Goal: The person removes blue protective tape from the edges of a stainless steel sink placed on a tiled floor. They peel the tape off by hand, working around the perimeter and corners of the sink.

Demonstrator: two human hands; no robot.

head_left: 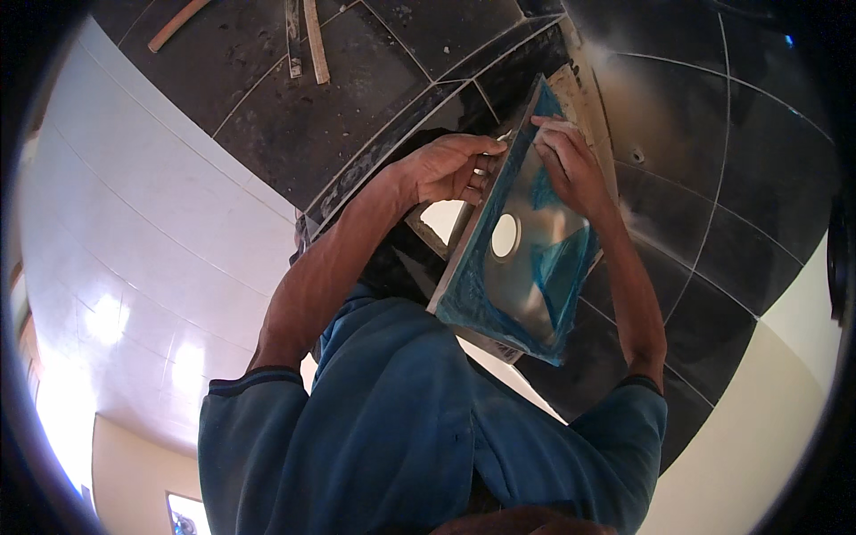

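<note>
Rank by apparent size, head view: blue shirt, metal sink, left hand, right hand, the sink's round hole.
1. Blue shirt, though it's nearer the camera
2. Metal sink
3. Left hand and right hand: look alike, not ranked
4. Round hole

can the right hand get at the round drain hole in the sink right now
Probably yes: the right hand is already at the sink, close to the drain hole, and the loose blue film beside the hole doesn't cover it.
</note>
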